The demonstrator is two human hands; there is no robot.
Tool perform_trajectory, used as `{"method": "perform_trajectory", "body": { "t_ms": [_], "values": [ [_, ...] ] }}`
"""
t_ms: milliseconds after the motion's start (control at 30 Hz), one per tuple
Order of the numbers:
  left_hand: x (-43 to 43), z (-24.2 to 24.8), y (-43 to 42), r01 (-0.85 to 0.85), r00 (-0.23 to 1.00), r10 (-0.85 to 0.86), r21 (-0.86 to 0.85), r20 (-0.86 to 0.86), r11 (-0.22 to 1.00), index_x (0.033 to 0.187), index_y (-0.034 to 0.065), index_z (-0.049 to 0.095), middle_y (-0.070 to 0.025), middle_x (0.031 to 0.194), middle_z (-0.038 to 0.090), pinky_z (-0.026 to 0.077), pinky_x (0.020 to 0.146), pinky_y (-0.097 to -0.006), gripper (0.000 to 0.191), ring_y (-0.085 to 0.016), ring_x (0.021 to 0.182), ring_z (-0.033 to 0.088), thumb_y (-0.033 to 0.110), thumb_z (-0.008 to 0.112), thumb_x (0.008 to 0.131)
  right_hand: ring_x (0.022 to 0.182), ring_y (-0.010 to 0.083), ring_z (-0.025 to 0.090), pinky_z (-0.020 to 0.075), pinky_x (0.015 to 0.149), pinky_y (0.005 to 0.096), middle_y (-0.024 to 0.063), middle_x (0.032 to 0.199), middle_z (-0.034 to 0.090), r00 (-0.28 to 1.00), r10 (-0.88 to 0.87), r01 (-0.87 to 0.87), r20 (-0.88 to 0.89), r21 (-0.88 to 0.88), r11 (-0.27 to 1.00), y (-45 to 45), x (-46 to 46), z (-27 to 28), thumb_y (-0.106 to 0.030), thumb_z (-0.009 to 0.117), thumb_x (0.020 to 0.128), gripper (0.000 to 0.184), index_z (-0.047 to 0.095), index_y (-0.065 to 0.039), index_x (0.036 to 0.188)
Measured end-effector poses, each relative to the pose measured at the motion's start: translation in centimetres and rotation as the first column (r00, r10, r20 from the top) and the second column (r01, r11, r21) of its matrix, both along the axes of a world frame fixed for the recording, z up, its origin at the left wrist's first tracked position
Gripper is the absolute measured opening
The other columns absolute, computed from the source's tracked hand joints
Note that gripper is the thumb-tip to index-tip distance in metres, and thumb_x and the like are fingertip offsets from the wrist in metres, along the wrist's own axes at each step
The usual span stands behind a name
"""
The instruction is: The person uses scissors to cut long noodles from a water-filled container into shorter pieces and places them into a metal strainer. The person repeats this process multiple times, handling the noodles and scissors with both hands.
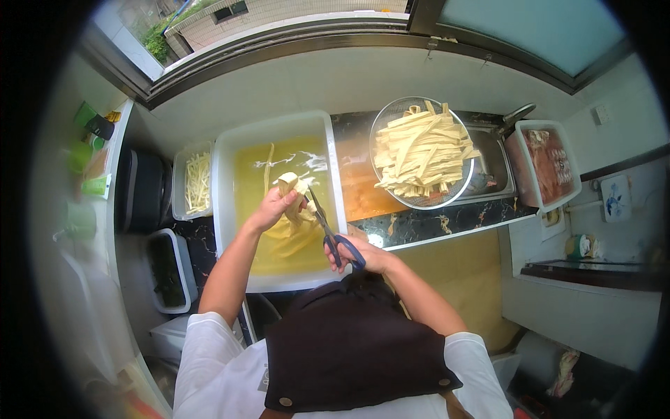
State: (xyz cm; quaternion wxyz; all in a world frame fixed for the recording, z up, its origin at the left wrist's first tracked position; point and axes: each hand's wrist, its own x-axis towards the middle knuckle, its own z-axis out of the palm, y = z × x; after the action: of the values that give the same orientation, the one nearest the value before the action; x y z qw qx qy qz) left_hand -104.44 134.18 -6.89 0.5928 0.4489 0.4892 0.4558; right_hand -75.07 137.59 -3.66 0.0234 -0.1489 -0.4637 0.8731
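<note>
My left hand (275,210) grips a bundle of pale yellow tofu skin sticks (293,191) above a large white plastic tub (226,246). Yellowish liquid (256,167) fills part of the tub, and more soft strips (285,238) lie in it below my hands. In my right hand (361,254) is a pair of scissors (328,230) with dark blue handles. The blades point up toward the bundle and look parted around its right side, though the exact contact is hard to see. One long strip (269,162) floats beyond my left hand.
Right of the tub, a wire mesh strainer (377,141) heaped with cut tofu skin sticks (421,149) overlaps a steel sink (492,162). Beyond it stands a bin of reddish meat (549,162). At left are a container of pale strips (196,186) and a dark-filled tub (167,269).
</note>
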Motion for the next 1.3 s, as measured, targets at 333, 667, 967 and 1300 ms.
{"method": "perform_trajectory", "body": {
  "t_ms": [333, 667, 967, 1300],
  "values": [
    [0.0, 3.1, 0.7, 0.23, 0.972, -0.235, -0.12, -0.027, 0.966, 0.113, 0.0034, 0.058, -0.0056, 0.099, 0.063, 0.051, 0.08, -0.0317, 0.051, -0.016, 0.089, 0.062, 0.051, 0.058, 0.096, 0.081, 0.0093, 0.06, 0.0462, 0.067, 0.0231, -0.0012, 0.089, 0.056, 0.996, 0.015, -0.013, -0.089, 0.023, 1.0, 0.8, 0.0, -0.9, -0.045, 0.057, 0.098, 0.038, 0.053, -0.008, 0.108],
    [2.0, 5.1, 1.4, -0.073, 0.986, 0.081, 0.056, -0.146, 0.996, 0.119, 0.0019, 0.058, -0.0077, 0.11, 0.062, 0.048, 0.092, -0.0345, 0.033, -0.019, 0.103, 0.06, 0.03, 0.052, 0.103, 0.081, 0.0094, 0.058, 0.0439, 0.069, 0.0224, -0.0005, 0.09, 0.057, 0.995, 0.006, 0.003, -0.097, 0.096, 0.995, 0.9, -0.4, -0.5, -0.046, 0.065, 0.093, 0.045, 0.053, -0.007, 0.112],
    [1.5, 8.8, 1.6, 0.031, 0.664, 0.093, 0.151, -0.742, 0.988, 0.117, 0.0, 0.061, -0.0151, 0.107, 0.064, 0.05, 0.085, -0.0361, 0.027, -0.03, 0.094, 0.062, 0.008, 0.062, 0.091, 0.081, 0.008, 0.058, 0.0433, 0.068, 0.0215, -0.0013, 0.088, 0.056, 0.993, 0.0, 0.005, -0.118, 0.048, 0.999, 0.4, -0.5, -1.6, -0.051, 0.06, 0.095, 0.046, 0.053, -0.008, 0.111],
    [0.9, 9.5, 2.0, -0.148, 0.741, 0.166, 0.082, -0.651, 0.986, 0.101, -0.0028, 0.059, -0.0069, 0.087, 0.065, 0.051, 0.077, -0.0286, 0.012, -0.014, 0.082, 0.064, 0.006, 0.057, 0.093, 0.079, 0.008, 0.058, 0.0436, 0.067, 0.0217, -0.001, 0.088, 0.057, 0.991, 0.015, -0.008, -0.136, 0.052, 0.999, -0.1, -0.4, -2.6, -0.05, 0.057, 0.097, 0.045, 0.053, -0.008, 0.111]
  ]
}}
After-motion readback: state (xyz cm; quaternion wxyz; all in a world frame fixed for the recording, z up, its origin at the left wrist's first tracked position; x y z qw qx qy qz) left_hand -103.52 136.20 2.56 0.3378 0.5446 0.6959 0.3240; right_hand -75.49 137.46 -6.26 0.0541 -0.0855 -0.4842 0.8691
